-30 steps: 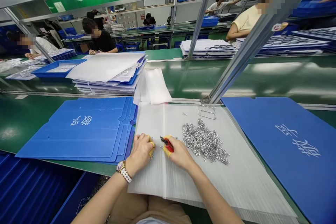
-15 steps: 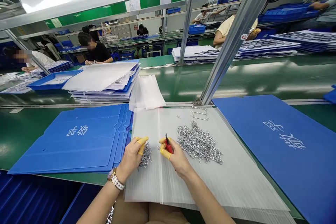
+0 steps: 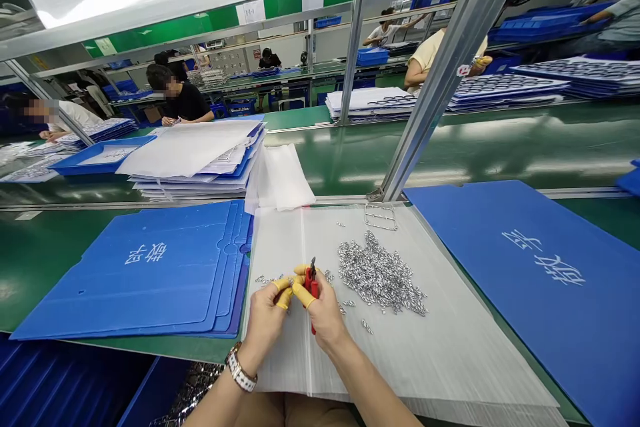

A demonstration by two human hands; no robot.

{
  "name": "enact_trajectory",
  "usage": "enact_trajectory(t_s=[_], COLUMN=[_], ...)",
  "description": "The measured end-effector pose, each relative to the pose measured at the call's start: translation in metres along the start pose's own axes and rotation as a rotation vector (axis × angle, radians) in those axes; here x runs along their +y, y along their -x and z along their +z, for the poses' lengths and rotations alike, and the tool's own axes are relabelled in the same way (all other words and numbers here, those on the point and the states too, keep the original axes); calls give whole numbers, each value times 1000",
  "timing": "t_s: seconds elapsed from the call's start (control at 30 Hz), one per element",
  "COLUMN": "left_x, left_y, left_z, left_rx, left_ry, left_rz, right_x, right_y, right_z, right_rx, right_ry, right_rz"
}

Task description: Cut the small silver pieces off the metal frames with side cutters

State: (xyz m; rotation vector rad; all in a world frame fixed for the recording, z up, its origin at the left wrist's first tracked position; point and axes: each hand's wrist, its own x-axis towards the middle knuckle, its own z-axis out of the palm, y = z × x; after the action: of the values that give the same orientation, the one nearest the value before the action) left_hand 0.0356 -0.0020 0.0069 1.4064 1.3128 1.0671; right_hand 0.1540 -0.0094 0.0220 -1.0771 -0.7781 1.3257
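Hands have drawn together since the earlier view: the right hand (image 3: 323, 317) grips red cutters (image 3: 313, 285) upright, the left hand (image 3: 265, 321) beside it holding nothing clear, near metal parts (image 3: 379, 275) on a plastic sheet (image 3: 440, 360).

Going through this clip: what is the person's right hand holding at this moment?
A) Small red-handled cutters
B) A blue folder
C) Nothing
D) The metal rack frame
A: the right hand closes around the small red-handled cutters, whose red handle shows between its yellow-cotted fingers.
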Motion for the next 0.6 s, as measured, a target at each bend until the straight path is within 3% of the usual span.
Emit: enact_trajectory(t_s=[0.1,0.3,0.6], left_x=[2,3,3], left_y=[-2,-6,-1], left_z=[-3,0,3], left_rx=[-28,-10,10], left_ry=[-9,190,148], left_rz=[-61,-207,-165], right_x=[2,11,26], right_y=[-4,-8,-8], right_z=[-7,-24,-19], right_rx=[-16,29,35], right_ry=[28,173,282], right_rz=[6,-70,-149])
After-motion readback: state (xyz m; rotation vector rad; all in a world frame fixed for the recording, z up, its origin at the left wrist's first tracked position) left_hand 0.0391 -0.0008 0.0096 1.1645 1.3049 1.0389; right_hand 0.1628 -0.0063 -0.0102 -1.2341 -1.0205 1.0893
